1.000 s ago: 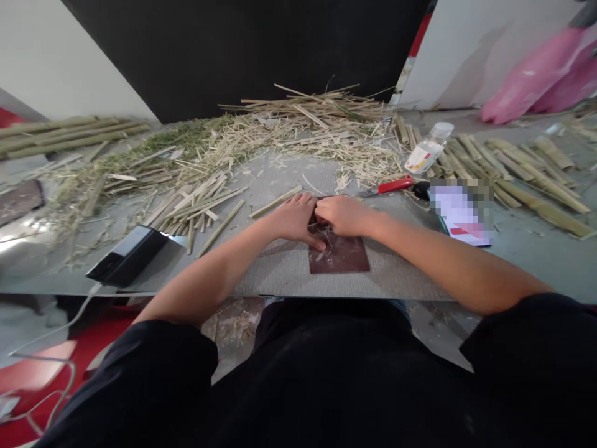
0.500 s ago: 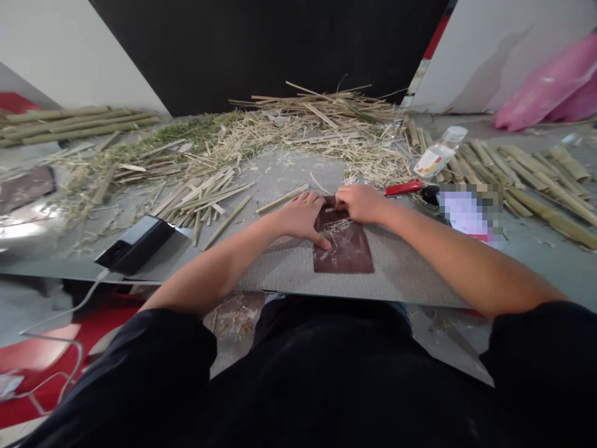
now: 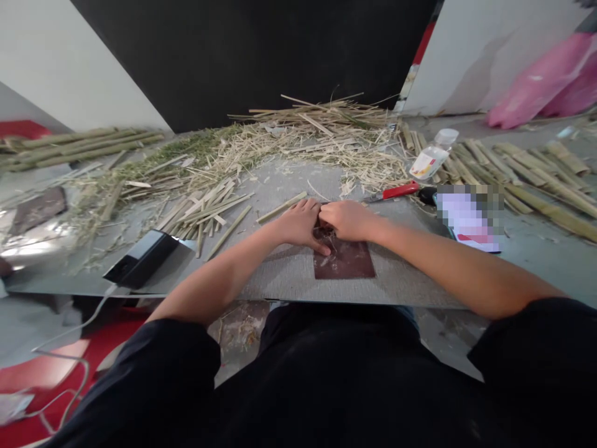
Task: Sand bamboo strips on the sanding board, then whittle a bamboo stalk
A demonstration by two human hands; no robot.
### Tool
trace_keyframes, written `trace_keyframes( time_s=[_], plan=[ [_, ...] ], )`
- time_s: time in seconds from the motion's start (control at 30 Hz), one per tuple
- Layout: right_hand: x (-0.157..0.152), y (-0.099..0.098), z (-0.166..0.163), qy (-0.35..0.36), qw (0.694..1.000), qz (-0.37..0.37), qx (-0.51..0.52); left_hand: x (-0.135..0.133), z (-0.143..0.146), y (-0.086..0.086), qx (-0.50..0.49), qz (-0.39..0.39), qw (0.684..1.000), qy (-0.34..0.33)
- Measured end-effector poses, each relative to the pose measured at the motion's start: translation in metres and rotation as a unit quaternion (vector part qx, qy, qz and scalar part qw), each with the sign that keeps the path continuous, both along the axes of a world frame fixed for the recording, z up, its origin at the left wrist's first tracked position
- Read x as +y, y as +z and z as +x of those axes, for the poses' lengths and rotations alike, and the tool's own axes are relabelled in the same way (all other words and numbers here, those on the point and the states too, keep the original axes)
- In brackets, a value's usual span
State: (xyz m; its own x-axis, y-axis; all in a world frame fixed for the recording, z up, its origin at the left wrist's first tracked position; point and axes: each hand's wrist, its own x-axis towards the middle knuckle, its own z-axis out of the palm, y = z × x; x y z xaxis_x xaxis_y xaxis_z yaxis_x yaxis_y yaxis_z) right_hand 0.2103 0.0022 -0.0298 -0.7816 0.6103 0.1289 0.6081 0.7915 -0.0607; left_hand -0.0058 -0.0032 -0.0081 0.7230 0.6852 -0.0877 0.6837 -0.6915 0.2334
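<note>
- Lying on the grey table [image 3: 410,280], head view: one brown sheet [image 3: 347,264], flat, before the person; probably set there as a working surface, near the body and within reach of both arms.
- Left hand [image 3: 298,224]: fingers extended, thumb spread apart over the sheet's left side; seemingly placed to steady it.
- Right hand [image 3: 345,219]: fingers curled inward above the sheet's far part, beside the left fingertips; whether they grasp something cannot be told.
- Sheet relative to fingers: beneath both hands, its near part uncovered towards the table edge; a few pale shavings [image 3: 330,236] lie between the hands.
- Red-handled knife [image 3: 400,190]: beyond the right hand, apart from it; perhaps laid aside within easy reach.
- Cut strips [image 3: 209,208]: loose pile, left of the left hand.
- Clear bottle [image 3: 431,155] and phone [image 3: 466,218]: right side, apart from the sheet, presumably out of the way.
- Black box [image 3: 140,258], cable attached: left, near the table edge.
</note>
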Motion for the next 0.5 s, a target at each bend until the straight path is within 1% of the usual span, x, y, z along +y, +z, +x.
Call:
trace_keyframes(
  time_s=[0.07, 0.17, 0.23, 0.3, 0.37, 0.5],
  plan=[
    [-0.004, 0.0, -0.002, -0.009, 1.0, 0.002, 0.026, 0.003, -0.001, 0.0, -0.016, 0.01, 1.0, -0.007],
    [0.001, -0.001, 0.006, -0.044, 0.993, 0.005, 0.105, 0.008, -0.002, 0.001, -0.07, 0.018, 0.997, -0.015],
    [0.006, 0.0, 0.012, -0.051, 0.986, -0.002, 0.158, 0.012, -0.004, 0.002, -0.107, 0.038, 0.993, -0.012],
    [0.01, 0.001, 0.017, -0.042, 0.981, -0.013, 0.188, 0.015, -0.006, 0.003, -0.12, 0.072, 0.99, 0.006],
    [0.012, 0.002, 0.021, -0.035, 0.979, -0.021, 0.198, 0.016, -0.009, 0.003, -0.119, 0.087, 0.988, 0.04],
    [0.01, -0.001, 0.031, -0.042, 0.98, -0.045, 0.187, 0.016, -0.014, 0.004, -0.135, 0.055, 0.985, 0.091]
  ],
)
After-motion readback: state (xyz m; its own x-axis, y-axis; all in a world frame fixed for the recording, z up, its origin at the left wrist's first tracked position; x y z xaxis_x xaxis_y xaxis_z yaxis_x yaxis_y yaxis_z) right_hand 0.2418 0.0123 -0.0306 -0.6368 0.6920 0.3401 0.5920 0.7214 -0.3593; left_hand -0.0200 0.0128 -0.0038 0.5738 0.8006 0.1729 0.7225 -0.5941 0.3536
